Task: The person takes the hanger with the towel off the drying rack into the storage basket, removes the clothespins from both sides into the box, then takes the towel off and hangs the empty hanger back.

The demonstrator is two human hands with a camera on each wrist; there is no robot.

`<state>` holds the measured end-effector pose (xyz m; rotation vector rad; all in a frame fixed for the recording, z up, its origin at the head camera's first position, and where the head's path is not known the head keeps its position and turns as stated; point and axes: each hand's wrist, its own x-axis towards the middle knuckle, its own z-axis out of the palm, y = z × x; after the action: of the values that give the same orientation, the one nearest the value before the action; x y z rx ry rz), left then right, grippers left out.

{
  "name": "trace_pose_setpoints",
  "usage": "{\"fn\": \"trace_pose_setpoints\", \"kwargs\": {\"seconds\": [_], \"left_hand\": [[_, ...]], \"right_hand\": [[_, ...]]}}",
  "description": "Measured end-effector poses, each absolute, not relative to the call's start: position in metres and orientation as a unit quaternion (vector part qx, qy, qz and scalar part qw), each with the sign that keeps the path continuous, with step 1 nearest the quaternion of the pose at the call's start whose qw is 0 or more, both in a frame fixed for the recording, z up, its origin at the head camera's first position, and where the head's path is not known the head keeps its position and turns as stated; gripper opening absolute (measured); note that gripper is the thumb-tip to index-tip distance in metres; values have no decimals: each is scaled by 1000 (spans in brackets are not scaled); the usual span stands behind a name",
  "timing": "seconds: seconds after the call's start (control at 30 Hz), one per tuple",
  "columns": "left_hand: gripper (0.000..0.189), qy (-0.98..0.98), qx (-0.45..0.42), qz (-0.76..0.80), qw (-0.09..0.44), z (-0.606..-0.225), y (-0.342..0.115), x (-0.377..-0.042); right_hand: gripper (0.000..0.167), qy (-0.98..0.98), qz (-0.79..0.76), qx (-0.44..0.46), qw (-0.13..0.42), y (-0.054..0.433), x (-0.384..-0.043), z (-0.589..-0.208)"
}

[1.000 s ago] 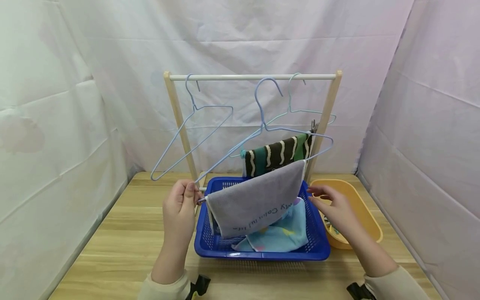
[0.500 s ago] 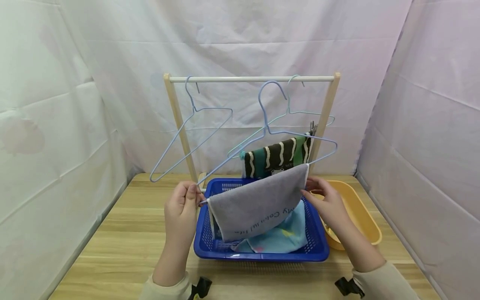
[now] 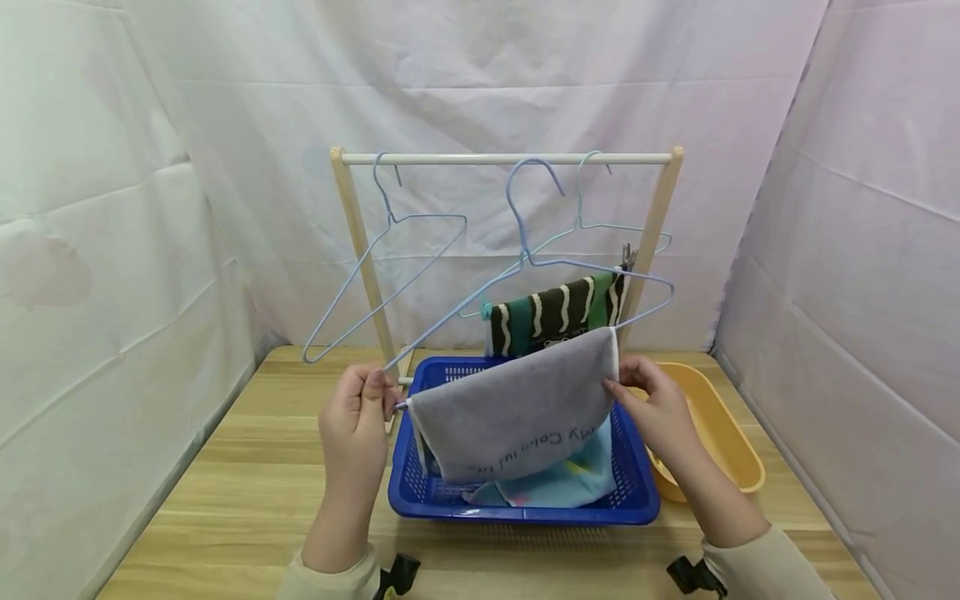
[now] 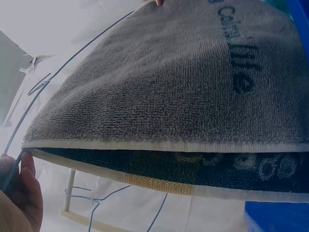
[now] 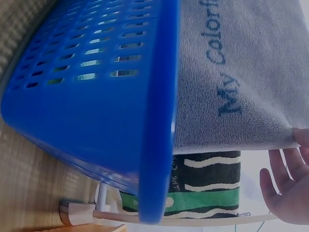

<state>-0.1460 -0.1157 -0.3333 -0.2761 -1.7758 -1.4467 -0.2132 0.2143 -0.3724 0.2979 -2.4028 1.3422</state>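
A blue wire hanger (image 3: 522, 250) is held up over the blue basket (image 3: 525, 512), with a grey towel (image 3: 517, 404) folded over its bottom bar. My left hand (image 3: 358, 425) grips the hanger's left corner, thumb on the near side. At the towel's right edge, my right hand (image 3: 660, 408) pinches the cloth, its thumb in front and fingers behind. Dark lettering runs along the towel's lower front. In the left wrist view the towel's folded layers (image 4: 169, 145) part, showing a dark blue inner face. A light blue patterned towel (image 3: 570, 479) lies in the basket, partly covered.
Behind stands a rack with a white rod (image 3: 480, 158) and wooden posts. From it hang a bare blue hanger (image 3: 386, 225) and a pale green hanger (image 3: 577, 221) bearing a striped towel (image 3: 558, 308) with a metal clip (image 3: 627, 254). A yellow tray (image 3: 720, 425) sits at right.
My right hand has moved left from beside the yellow tray to the grey towel's right edge and taken hold there. The hanger shifted slightly right, then back left.
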Motion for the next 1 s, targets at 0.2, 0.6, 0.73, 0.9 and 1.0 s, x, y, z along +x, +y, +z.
{"fn": "trace_pose_setpoints", "kwargs": {"seconds": [0.2, 0.6, 0.73, 0.9, 1.0], "left_hand": [[18, -707, -123, -522, 460, -336, -122, -148], [17, -692, -101, -527, 482, -334, -133, -149], [17, -686, -89, -544, 474, -335, -136, -149], [19, -682, -91, -553, 470, -335, -138, -149], [21, -681, -97, -550, 473, -333, -139, -148]], "right_hand": [[13, -861, 454, 120, 196, 218, -210, -376], [10, -861, 445, 129, 208, 225, -207, -377], [9, -860, 445, 132, 209, 229, -208, -380], [10, -862, 445, 128, 208, 233, -211, -383], [10, -862, 444, 123, 209, 235, -211, -384]]}}
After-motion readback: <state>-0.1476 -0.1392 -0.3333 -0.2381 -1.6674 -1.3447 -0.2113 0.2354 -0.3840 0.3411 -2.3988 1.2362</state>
